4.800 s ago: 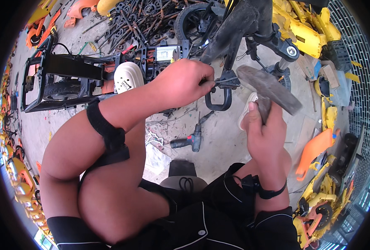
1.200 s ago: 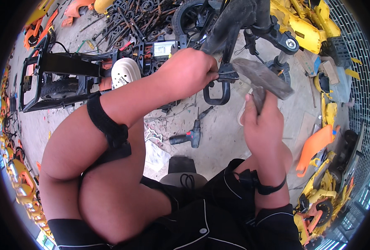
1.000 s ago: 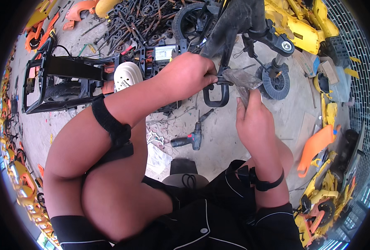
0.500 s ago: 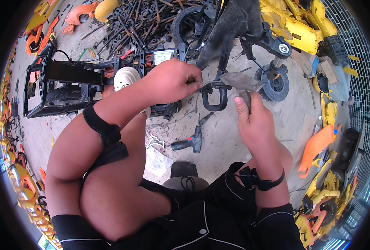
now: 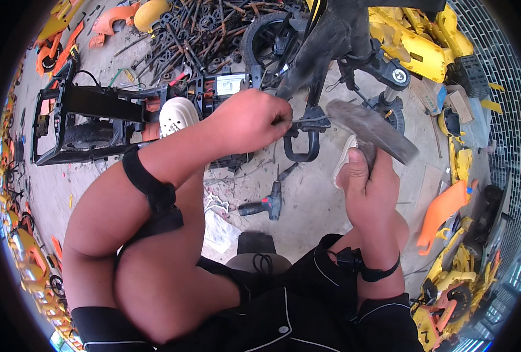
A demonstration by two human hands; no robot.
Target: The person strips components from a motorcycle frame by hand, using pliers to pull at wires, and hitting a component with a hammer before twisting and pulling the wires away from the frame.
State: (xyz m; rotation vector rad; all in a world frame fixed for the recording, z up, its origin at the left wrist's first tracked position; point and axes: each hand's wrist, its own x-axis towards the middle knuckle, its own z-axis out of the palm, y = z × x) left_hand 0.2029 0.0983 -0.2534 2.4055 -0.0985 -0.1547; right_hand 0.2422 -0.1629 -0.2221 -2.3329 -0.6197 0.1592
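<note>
My left hand point(image 5: 254, 120) is closed around a thin grey metal rod point(image 5: 312, 119), which points right across a black bracket on the upright black bike frame point(image 5: 328, 41). My right hand point(image 5: 374, 190) grips a hammer by its short handle, the thumb along it. The hammer's heavy, worn grey head point(image 5: 374, 130) is tilted and slightly blurred, a small gap to the right of the rod's end. Just below the rod hangs a black loop-shaped part point(image 5: 303, 157). The tip of the rod inside my left fingers is hidden.
A cordless drill point(image 5: 266, 206) lies on the concrete floor between my legs. Another black frame point(image 5: 102, 104) lies at left. Behind are a heap of rusty rods and sprockets point(image 5: 196, 35) and a wheel point(image 5: 266, 44). Yellow panels point(image 5: 413, 47) and an orange panel point(image 5: 445, 211) lie at right.
The hammer head has swung right and a little down, away from the rod's end, with my right hand. My left hand has shifted slightly right and down, still holding the rod.
</note>
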